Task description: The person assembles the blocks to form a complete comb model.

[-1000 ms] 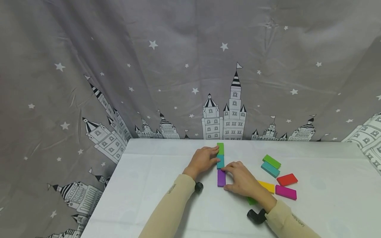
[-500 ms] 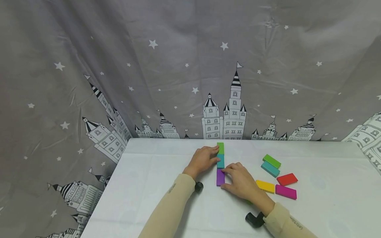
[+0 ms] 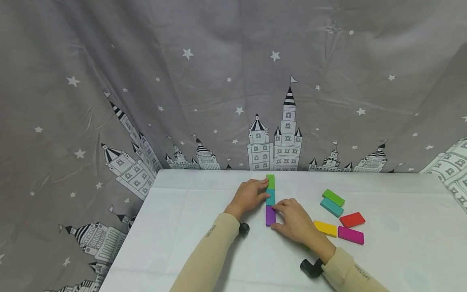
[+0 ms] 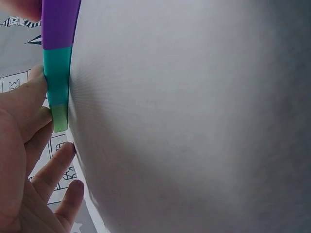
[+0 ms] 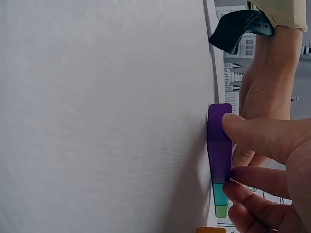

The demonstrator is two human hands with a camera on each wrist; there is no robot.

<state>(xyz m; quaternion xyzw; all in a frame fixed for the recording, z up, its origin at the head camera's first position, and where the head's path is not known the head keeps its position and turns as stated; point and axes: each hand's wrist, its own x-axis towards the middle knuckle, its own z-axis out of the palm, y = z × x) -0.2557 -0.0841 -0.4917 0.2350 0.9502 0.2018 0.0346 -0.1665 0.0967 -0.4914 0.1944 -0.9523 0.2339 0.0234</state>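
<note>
A green block (image 3: 270, 181), a teal block (image 3: 271, 201) and a purple block (image 3: 270, 217) lie end to end in a straight row on the white table. My left hand (image 3: 248, 196) rests along the row's left side, thumb at the teal block and a finger by the green one; its other fingers stretch out in the left wrist view. With thumb and forefinger, my right hand (image 3: 296, 221) pinches the purple block (image 5: 220, 145) near its two ends. The purple block's far end meets the teal block (image 5: 220, 193).
To the right lie loose blocks: green (image 3: 333, 197), teal (image 3: 331, 207), red (image 3: 352, 220), yellow (image 3: 326, 228) and magenta (image 3: 351, 235). Another green one is almost hidden under the right forearm. A grey curtain (image 3: 219, 93) printed with castles hangs behind the table's back edge.
The purple block has slid slightly away from me, up against the teal block, closing the small gap between them. My right hand moved with it; the left hand stayed in place.
</note>
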